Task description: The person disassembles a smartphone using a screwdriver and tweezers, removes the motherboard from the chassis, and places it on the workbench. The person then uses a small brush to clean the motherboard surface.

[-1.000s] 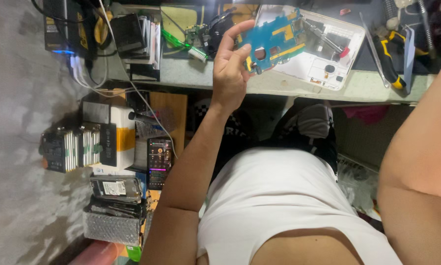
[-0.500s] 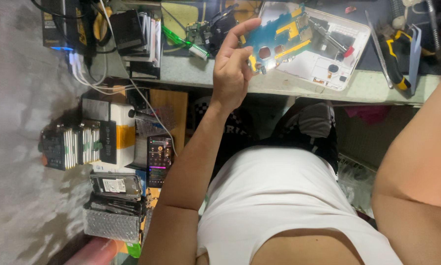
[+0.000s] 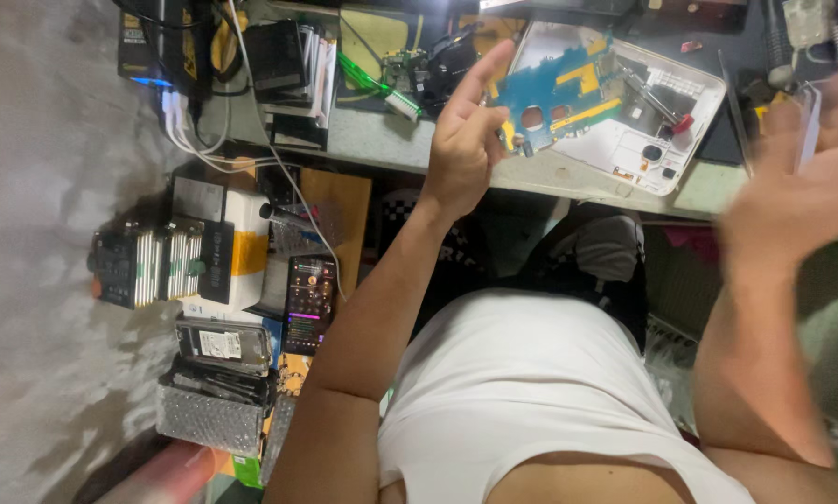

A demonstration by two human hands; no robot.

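The left hand (image 3: 463, 149) is raised over the near edge of the workbench (image 3: 382, 140), with the index finger extended upward and the remaining fingers curled loosely; it pinches nothing and its fingertips lie just beside the blue circuit board (image 3: 554, 98). The blue circuit board carries yellow strips and sits inside the opened white device shell (image 3: 662, 121), which lies flat on the workbench directly ahead of the person. The right hand (image 3: 797, 191) is at the right side of the view, near the corner of the white device shell; it is heavily blurred, the fingers appear partly spread, and whether it grips anything cannot be determined. A small green circuit board (image 3: 396, 70) and a black component lie on the workbench behind the left hand. To the left, white cables (image 3: 204, 140) run down from a black device with a blue light (image 3: 158, 56). Below the workbench edge, a phone with a lit screen (image 3: 309, 303) rests on a wooden surface, beside a stack of battery packs (image 3: 153, 266) and a white and yellow box (image 3: 246, 247). A bubble-wrapped package (image 3: 209, 420) lies nearer the person, below another wrapped phone (image 3: 223, 345).
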